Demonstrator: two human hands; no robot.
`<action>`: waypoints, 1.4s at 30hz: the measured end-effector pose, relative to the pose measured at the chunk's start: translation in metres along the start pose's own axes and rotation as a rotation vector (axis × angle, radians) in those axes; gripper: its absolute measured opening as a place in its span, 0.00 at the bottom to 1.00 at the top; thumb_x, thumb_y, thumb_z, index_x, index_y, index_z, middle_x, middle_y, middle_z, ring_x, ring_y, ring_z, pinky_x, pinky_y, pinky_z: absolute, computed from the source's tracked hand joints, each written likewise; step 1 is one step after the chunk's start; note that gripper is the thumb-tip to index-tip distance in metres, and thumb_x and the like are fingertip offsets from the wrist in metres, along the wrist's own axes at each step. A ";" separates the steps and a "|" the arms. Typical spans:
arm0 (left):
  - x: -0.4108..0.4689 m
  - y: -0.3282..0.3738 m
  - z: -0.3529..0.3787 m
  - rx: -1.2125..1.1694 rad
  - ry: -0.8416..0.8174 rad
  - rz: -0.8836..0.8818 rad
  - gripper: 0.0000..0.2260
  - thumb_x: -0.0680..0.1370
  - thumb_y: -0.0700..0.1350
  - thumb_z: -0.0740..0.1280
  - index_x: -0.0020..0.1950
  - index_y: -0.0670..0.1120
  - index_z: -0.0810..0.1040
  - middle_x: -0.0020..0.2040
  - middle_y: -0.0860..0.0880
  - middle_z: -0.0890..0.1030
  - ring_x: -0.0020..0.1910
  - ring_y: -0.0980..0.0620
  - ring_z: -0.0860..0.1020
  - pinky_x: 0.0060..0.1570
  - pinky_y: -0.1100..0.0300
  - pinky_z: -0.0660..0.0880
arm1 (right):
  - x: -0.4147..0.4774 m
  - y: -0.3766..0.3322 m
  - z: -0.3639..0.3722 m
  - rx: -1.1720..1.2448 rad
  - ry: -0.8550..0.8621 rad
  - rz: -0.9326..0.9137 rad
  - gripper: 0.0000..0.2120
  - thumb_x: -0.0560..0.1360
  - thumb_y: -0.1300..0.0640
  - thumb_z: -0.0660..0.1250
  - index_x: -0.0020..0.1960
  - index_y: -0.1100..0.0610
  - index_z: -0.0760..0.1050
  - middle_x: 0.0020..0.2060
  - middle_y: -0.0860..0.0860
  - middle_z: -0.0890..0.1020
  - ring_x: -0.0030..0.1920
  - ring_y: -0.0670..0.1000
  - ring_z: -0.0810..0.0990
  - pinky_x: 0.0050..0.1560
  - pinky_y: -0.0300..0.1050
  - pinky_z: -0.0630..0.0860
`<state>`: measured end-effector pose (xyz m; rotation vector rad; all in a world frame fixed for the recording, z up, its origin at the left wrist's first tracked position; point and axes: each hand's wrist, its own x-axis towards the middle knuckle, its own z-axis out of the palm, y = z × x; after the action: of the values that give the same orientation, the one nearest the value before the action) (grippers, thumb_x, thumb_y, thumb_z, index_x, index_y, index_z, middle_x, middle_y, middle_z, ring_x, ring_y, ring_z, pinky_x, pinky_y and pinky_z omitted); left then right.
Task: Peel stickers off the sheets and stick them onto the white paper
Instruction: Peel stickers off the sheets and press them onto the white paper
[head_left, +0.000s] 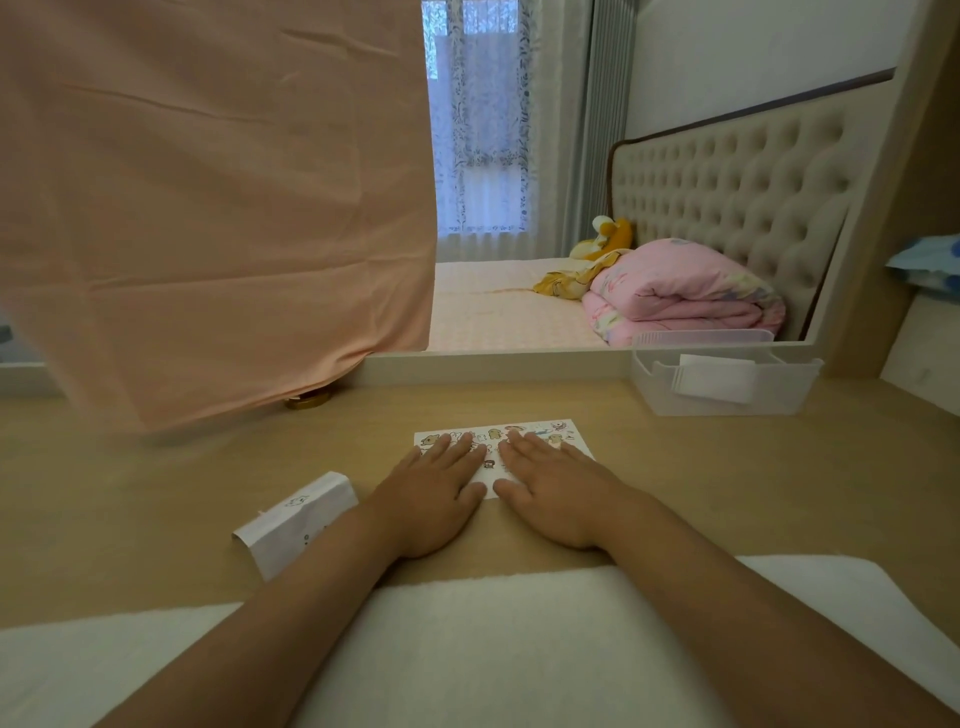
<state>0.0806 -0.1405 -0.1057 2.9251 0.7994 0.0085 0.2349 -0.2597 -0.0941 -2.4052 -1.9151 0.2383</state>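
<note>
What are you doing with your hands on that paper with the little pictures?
A person has both hands lying flat on the white paper on the wooden desk, left hand and right hand side by side. The paper already carries many small cartoon stickers along its far part. A curled sheet with faint outlines lies to the left, and nobody is touching it.

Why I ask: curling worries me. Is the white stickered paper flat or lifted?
Flat: the white stickered paper lies on the wooden desk under the left hand and right hand.
</note>
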 end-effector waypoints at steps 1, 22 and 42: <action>0.000 0.000 0.000 -0.021 0.007 0.003 0.24 0.86 0.55 0.47 0.82 0.58 0.46 0.83 0.54 0.45 0.81 0.53 0.43 0.78 0.52 0.41 | 0.001 0.002 0.001 0.006 0.004 0.013 0.32 0.84 0.39 0.45 0.83 0.50 0.41 0.81 0.45 0.41 0.80 0.43 0.40 0.80 0.50 0.41; 0.020 0.000 -0.002 -0.046 0.089 -0.044 0.25 0.85 0.53 0.50 0.82 0.49 0.53 0.83 0.50 0.52 0.81 0.51 0.48 0.79 0.49 0.47 | 0.002 -0.006 -0.009 -0.032 0.213 -0.019 0.31 0.80 0.40 0.58 0.78 0.54 0.61 0.75 0.52 0.64 0.76 0.52 0.60 0.76 0.48 0.54; 0.028 -0.001 -0.021 -0.165 0.089 -0.088 0.27 0.80 0.62 0.62 0.77 0.55 0.66 0.81 0.54 0.58 0.78 0.50 0.57 0.76 0.49 0.55 | 0.010 0.020 -0.008 0.018 0.120 0.229 0.32 0.84 0.38 0.46 0.82 0.52 0.49 0.82 0.52 0.47 0.81 0.52 0.45 0.79 0.59 0.46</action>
<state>0.1038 -0.1234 -0.0854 2.7486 0.8944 0.1893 0.2572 -0.2537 -0.0901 -2.5618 -1.5829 0.1177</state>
